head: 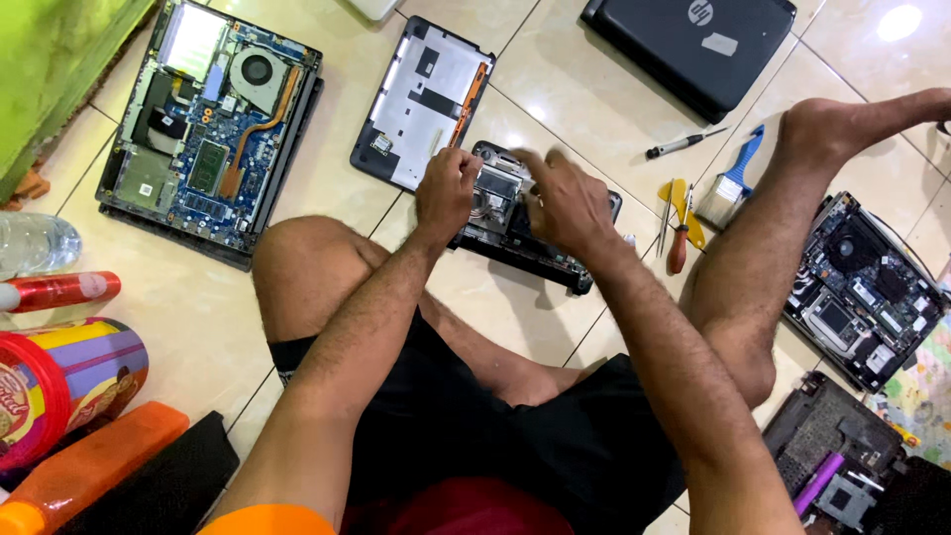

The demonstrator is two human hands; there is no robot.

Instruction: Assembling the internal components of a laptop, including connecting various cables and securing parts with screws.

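Observation:
An opened black laptop base (515,233) lies on the tiled floor in front of me, its inner parts exposed. My left hand (446,193) rests on its left part with fingers curled over the metal piece inside. My right hand (565,203) presses on its right part, fingers bent down onto the components. What the fingers pinch is hidden. A detached bottom cover (421,99) lies just beyond the left hand.
Another opened laptop (213,124) sits at far left, a closed black laptop (688,50) at the top, more opened ones at right (862,292) and bottom right (832,446). Screwdrivers (679,233), a brush (728,188), a bottle (35,243) and containers (59,381) lie around.

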